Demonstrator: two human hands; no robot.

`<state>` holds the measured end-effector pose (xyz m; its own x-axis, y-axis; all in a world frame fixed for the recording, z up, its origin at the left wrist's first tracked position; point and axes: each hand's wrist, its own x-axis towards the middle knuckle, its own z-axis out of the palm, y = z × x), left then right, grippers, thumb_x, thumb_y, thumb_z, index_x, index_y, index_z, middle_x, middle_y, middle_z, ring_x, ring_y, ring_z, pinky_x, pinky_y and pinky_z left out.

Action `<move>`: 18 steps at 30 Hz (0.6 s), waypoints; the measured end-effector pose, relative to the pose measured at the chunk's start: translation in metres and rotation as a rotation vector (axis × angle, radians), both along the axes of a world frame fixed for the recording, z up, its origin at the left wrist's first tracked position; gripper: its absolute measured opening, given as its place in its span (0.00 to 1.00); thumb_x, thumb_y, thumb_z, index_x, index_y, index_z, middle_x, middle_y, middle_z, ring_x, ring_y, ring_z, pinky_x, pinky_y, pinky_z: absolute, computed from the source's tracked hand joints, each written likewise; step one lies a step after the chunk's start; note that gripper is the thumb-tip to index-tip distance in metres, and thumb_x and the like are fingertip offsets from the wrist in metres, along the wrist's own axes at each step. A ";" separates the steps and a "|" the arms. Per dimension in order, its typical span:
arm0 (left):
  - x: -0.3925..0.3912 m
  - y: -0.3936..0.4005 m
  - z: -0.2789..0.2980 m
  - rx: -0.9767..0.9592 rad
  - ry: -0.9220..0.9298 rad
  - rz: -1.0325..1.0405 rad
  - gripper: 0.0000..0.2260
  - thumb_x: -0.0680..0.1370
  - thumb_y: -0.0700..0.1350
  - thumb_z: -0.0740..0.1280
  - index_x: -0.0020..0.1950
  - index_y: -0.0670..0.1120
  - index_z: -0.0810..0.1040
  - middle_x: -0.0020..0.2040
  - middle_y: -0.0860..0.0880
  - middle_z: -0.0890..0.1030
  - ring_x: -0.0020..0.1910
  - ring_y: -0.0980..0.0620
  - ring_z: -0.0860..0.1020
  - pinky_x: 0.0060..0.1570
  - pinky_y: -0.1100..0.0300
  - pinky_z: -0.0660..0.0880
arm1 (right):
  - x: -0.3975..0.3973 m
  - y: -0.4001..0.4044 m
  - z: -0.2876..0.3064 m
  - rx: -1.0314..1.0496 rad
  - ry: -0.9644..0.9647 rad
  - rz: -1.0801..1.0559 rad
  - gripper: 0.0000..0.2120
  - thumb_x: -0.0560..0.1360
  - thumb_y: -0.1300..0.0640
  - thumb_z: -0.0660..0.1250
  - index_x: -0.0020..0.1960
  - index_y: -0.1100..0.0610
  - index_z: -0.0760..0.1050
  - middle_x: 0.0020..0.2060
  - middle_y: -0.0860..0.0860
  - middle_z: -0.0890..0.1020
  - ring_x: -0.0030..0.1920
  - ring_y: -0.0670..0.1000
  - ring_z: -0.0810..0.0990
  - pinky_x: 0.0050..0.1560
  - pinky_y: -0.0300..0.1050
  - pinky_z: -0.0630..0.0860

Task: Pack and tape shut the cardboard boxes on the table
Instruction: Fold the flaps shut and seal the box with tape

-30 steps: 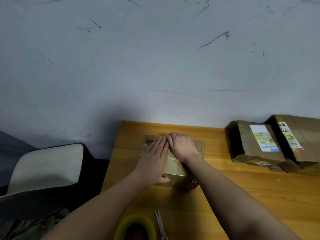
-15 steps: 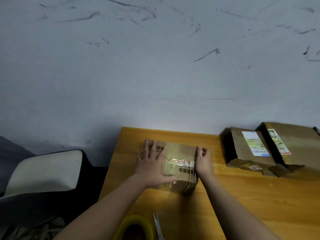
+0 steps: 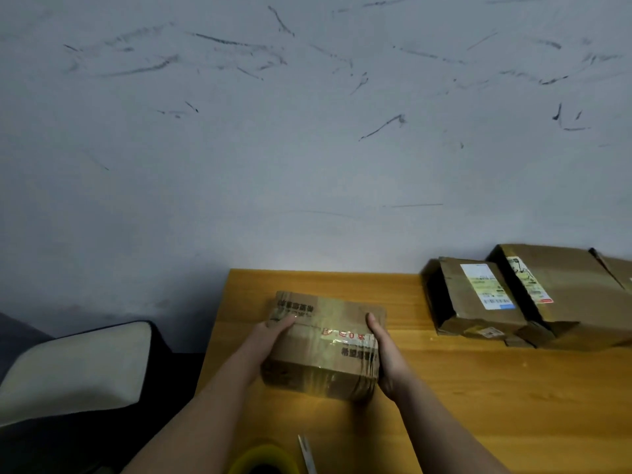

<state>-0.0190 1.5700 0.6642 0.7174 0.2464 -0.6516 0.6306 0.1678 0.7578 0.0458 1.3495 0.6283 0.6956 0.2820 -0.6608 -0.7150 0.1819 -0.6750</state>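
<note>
A big grey wall (image 3: 307, 148) with dark scratch marks fills the top. Below it is a wooden tabletop (image 3: 478, 388). A white chair (image 3: 75, 367) stands off its left side.

Two bigger cardboard boxes (image 3: 533, 299) lie side by side at the far right of the tabletop, against the wall. Each has a white shipping label (image 3: 487, 285) on top. The print on them is too small to read.

The small taped box (image 3: 325, 343) sits near the left end of the tabletop, well apart from those two. Its long side runs left to right, a bit slanted. Shiny clear tape covers it. It has dark printed letters and some red ones, too blurry to read.

The left hand (image 3: 270, 340) holds the left end, fingers curled over the top edge. The right hand (image 3: 383, 354) holds the right end, thumb on top.

A yellow tape roll (image 3: 263, 458) and scissors (image 3: 305, 453) lie at the near edge.
</note>
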 end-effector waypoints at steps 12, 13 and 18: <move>-0.033 -0.041 -0.011 0.324 0.027 0.482 0.30 0.80 0.54 0.61 0.76 0.41 0.54 0.72 0.38 0.61 0.69 0.38 0.64 0.63 0.44 0.65 | -0.043 0.057 -0.012 -0.221 0.042 -0.275 0.38 0.74 0.36 0.64 0.73 0.60 0.61 0.59 0.61 0.78 0.57 0.62 0.79 0.60 0.58 0.75; -0.036 -0.047 -0.011 0.261 0.056 0.479 0.31 0.80 0.54 0.61 0.76 0.41 0.54 0.72 0.38 0.62 0.69 0.38 0.64 0.62 0.45 0.65 | -0.048 0.062 -0.012 -0.203 0.098 -0.256 0.41 0.73 0.36 0.66 0.74 0.60 0.59 0.61 0.62 0.77 0.59 0.62 0.77 0.61 0.57 0.74; -0.052 -0.066 -0.022 -0.057 0.111 0.423 0.40 0.74 0.61 0.67 0.77 0.48 0.51 0.70 0.40 0.65 0.69 0.39 0.65 0.66 0.43 0.66 | -0.046 0.045 0.011 -0.615 -0.160 -0.184 0.48 0.71 0.43 0.72 0.78 0.57 0.47 0.75 0.61 0.59 0.73 0.64 0.61 0.71 0.58 0.62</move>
